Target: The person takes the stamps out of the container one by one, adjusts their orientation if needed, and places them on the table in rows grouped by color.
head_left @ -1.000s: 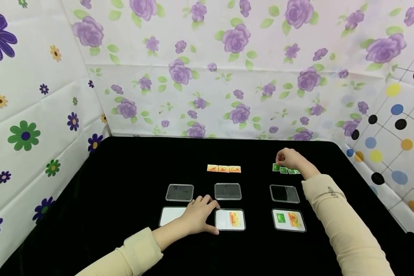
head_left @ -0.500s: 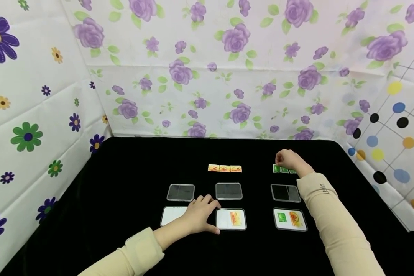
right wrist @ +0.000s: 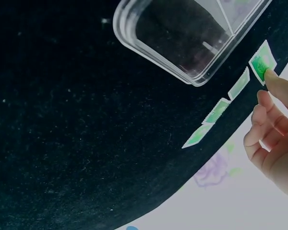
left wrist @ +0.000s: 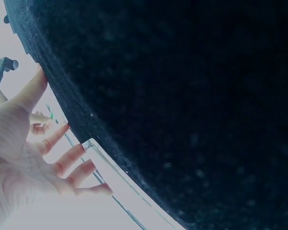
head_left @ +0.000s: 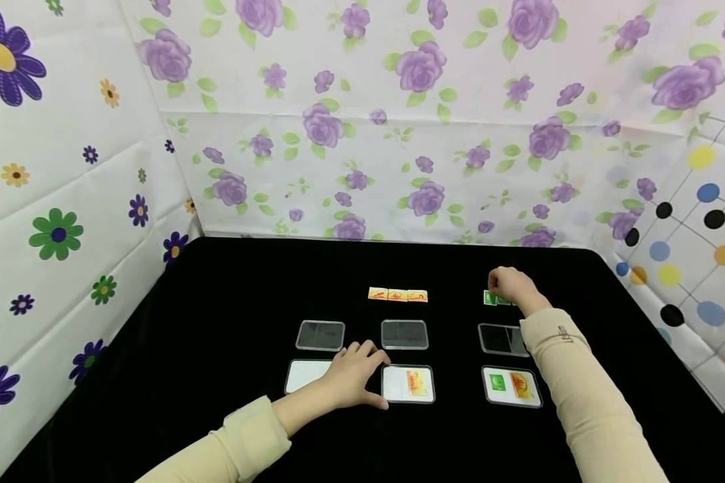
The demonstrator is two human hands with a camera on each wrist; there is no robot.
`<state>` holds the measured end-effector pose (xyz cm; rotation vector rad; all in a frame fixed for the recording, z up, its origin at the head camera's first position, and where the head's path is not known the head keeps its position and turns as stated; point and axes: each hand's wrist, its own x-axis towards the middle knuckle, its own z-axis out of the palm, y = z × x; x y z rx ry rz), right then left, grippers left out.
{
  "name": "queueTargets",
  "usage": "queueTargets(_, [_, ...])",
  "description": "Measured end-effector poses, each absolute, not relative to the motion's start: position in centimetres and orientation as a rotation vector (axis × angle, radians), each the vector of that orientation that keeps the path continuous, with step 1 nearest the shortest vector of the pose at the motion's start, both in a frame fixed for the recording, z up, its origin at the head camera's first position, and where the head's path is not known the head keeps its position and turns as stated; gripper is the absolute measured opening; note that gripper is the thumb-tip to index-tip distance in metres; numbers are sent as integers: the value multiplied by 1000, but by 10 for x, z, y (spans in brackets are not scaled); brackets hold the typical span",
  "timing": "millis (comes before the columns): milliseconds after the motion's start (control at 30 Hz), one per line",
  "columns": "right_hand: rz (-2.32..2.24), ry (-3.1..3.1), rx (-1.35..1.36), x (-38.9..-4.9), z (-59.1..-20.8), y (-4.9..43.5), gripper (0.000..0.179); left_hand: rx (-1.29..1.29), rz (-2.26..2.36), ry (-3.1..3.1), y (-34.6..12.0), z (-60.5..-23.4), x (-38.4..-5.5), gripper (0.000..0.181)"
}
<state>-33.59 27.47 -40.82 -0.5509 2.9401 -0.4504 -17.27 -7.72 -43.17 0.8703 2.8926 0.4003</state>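
So the small green paper stamp [right wrist: 260, 58] was at the left end of its row, far right on the black cloth tabletop [head_left: 157, 376], with three more green paper stamps [right wrist: 216, 111] to its right. The right hand [head_left: 513, 285] had its thumb on that end stamp's edge and the other fingers curled in, so it looked like a light pinch. Couldn't tell if the stamp was off the cloth.

What changed: over the last second the right wrist had swung slightly left and lower, hiding more of the row (head view went from four green stamps to two). My guess: it was working for a hold on that one, not carrying it anywhere.

The left hand [head_left: 355, 380] hadn't really budged: fingers spread, nothing gripped, right by the middle white card in a clear plastic case [head_left: 399, 386]. Similar white cards sat left [head_left: 305, 374] and right [head_left: 510, 397]. Three rounded clear plastic covers [head_left: 405, 335] lay beyond, then three yellow-orange paper stamps [head_left: 398, 295].
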Motion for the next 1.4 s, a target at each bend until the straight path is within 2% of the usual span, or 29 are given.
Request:
queueTargets(300, [-530,2933,-645,-331,-410,275,10,853,370,2909,-76,-435,-174,68])
queueTargets(800, [-376,3009,-594,-331,-412,270,21,858,373,2906,-75,-434,-173,67])
queueTargets(1400, [-431,2992,-665,-330,-412,274,17,847,364,2910,-77,-436,-173,69])
